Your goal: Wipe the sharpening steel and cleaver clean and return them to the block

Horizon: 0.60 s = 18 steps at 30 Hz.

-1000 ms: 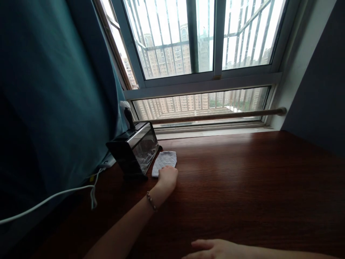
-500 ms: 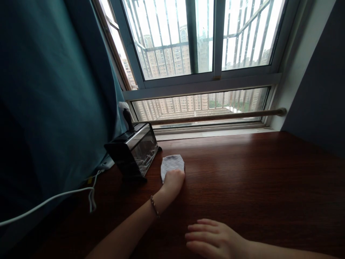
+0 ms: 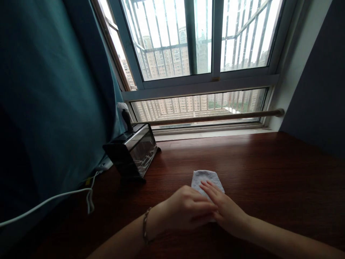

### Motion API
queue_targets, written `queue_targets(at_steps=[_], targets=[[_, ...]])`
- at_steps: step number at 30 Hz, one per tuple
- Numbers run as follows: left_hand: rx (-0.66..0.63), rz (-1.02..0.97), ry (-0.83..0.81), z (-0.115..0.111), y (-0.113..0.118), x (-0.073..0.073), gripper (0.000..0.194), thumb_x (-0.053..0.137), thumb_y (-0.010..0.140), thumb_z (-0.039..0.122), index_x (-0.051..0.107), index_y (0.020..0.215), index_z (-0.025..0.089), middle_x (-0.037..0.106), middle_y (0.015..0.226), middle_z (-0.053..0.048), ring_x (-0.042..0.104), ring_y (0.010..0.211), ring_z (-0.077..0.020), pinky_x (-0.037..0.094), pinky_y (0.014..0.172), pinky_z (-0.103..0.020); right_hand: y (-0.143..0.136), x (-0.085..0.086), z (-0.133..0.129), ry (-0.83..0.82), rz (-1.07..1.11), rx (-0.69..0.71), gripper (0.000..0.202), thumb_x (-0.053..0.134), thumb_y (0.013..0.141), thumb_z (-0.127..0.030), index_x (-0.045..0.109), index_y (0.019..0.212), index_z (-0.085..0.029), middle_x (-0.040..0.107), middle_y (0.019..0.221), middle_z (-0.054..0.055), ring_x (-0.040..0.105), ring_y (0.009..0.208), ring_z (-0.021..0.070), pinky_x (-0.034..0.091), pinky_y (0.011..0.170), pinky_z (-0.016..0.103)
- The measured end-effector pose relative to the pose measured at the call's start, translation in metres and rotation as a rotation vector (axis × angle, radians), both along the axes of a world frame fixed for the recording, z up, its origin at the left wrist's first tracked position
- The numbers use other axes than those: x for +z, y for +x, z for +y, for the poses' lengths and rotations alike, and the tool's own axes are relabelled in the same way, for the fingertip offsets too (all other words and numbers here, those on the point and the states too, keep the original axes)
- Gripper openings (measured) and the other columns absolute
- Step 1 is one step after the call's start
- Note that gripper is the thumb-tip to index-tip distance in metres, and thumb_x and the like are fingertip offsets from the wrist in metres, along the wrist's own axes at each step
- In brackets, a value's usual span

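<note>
A white folded cloth (image 3: 205, 176) lies flat on the reddish-brown wooden surface (image 3: 258, 172). My right hand (image 3: 225, 210) rests on its right part, fingers stretched out and pressed flat. From the left, my left hand (image 3: 188, 207), with a bracelet (image 3: 145, 226) at the wrist, reaches over the cloth's lower left part. Its fingers are stretched out, slightly bent, and their tips meet the right hand near the thumb. Both hands cover much of the cloth's lower half.
At the left stands a black box-shaped holder (image 3: 132, 153) with a clear side and a dark handle sticking up. A white cable (image 3: 48, 201) runs beside the teal curtain (image 3: 88, 72). Behind are a barred window (image 3: 167, 46) and a horizontal rail (image 3: 215, 117).
The cloth has moved right and nearer to me with my left hand. My left hand has unbent from a fist. My right hand has risen from the bare wood onto the cloth.
</note>
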<state>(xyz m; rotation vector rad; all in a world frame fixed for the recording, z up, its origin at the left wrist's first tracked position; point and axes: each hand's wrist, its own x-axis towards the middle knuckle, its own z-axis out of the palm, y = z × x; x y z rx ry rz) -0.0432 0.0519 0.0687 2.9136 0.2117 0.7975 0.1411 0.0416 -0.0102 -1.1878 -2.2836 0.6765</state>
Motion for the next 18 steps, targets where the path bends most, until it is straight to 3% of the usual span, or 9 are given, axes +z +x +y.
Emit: queue_targets(at_steps=[2,4,7,10,12,14,16,18], targets=[[0.239,-0.241,0.031,0.014,-0.019,0.021,0.024,0.054,0.085,0.017,0.059,0.108,0.017,0.069,0.094,-0.007,0.064,0.083,-0.0142,0.05,0.072,-0.022,0.0,-0.002,-0.001,-0.002,-0.204,0.097,0.062,0.044,0.087,-0.042,0.034,0.141,-0.014,0.026,0.147,0.011,0.013,0.137,0.0333,0.021,0.11,0.05],[0.54,-0.577,0.145,0.035,-0.046,0.039,0.027,0.053,0.085,0.015,0.058,0.11,0.02,0.066,0.107,-0.006,0.062,0.097,-0.0157,0.048,0.087,-0.027,-0.003,-0.003,-0.005,0.013,-0.331,0.117,0.059,0.04,0.088,-0.043,0.035,0.14,-0.017,0.026,0.147,0.01,0.012,0.136,0.037,0.021,0.109,0.053],[0.877,-1.021,0.272,0.072,-0.096,0.057,0.037,0.049,0.087,0.019,0.048,0.124,0.015,0.052,0.128,-0.01,0.047,0.121,-0.0195,0.034,0.105,-0.036,-0.01,-0.002,-0.012,0.006,-0.486,0.028,0.056,0.04,0.088,-0.035,0.038,0.139,-0.012,0.027,0.146,0.014,0.019,0.133,0.0421,0.024,0.106,0.057],[1.32,-1.277,0.301,0.108,-0.151,0.061,0.049,0.056,0.082,0.015,0.04,0.128,0.011,0.044,0.135,-0.01,0.038,0.125,-0.0165,0.024,0.109,-0.029,-0.015,0.004,-0.02,-0.074,-0.692,-0.111,0.059,0.045,0.083,-0.025,0.037,0.137,-0.005,0.026,0.144,0.02,0.024,0.129,0.0478,0.034,0.096,0.062],[1.45,-1.376,0.201,0.126,-0.185,0.058,0.05,0.054,0.082,0.015,0.036,0.127,0.002,0.039,0.134,-0.018,0.037,0.123,-0.02,0.024,0.107,-0.033,-0.014,0.013,-0.025,-0.123,-0.811,-0.189,0.054,0.046,0.079,-0.016,0.046,0.132,-0.004,0.029,0.142,0.023,0.033,0.123,0.0492,0.04,0.087,0.063],[1.548,-1.462,0.065,0.139,-0.212,0.054,0.047,0.051,0.084,0.016,0.034,0.122,-0.005,0.038,0.13,-0.024,0.038,0.118,-0.0236,0.027,0.103,-0.038,-0.008,0.028,-0.028,-0.178,-0.868,-0.229,0.043,0.049,0.076,-0.012,0.062,0.117,-0.006,0.043,0.132,0.027,0.048,0.11,0.0476,0.043,0.08,0.062],[1.612,-1.509,-0.07,0.147,-0.23,0.051,0.039,0.048,0.087,0.022,0.039,0.117,-0.002,0.042,0.125,-0.022,0.042,0.114,-0.024,0.029,0.101,-0.041,0.0,0.047,-0.027,-0.247,-0.841,-0.197,0.031,0.056,0.075,-0.02,0.07,0.099,-0.007,0.06,0.108,0.027,0.058,0.094,0.0433,0.044,0.077,0.061],[1.636,-1.517,-0.203,0.152,-0.24,0.047,0.032,0.044,0.091,0.031,0.047,0.11,0.006,0.05,0.115,-0.014,0.049,0.106,-0.0218,0.037,0.094,-0.042,0.004,0.065,-0.022,-0.207,-0.75,-0.117,0.029,0.058,0.077,-0.028,0.071,0.09,-0.006,0.064,0.096,0.024,0.06,0.09,0.041,0.045,0.078,0.057]])
